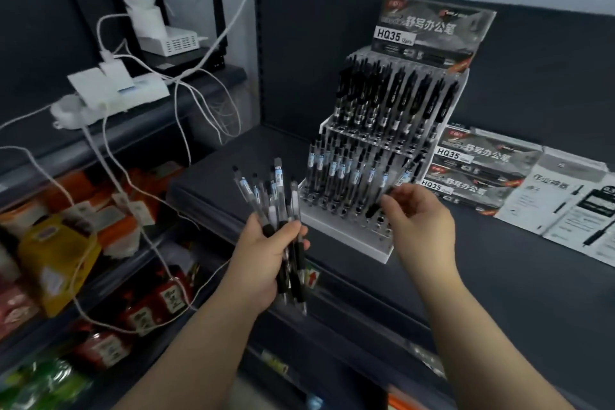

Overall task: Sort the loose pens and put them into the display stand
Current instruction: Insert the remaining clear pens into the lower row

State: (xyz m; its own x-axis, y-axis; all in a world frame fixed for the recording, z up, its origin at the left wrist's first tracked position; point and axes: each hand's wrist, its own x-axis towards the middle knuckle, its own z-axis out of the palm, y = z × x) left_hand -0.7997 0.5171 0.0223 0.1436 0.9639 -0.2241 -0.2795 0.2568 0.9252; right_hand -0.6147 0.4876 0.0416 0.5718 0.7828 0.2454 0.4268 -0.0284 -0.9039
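Pens [278, 190] in a loose bundle stand upright, gripped by the left hand [266, 250] just left of the stand [346, 238] on the dark shelf [499, 276]. The right hand [421, 226] pinches a single pen [404, 173], tilted against the stand's partly filled lower rows

The header card [429, 28] on the display stand [349, 238] reads "HQ35" in black on a white patch, with a small "12pcs" beside it and "舒写办公笔" in large pale characters. The two stacked boxes [479, 170] just right of the stand carry the same "HQ35" and characters. The white leaflet [545, 196] beside them is headed "作业神器". I cannot read the blurred label strips on the pens [276, 186] in my left hand [266, 250].
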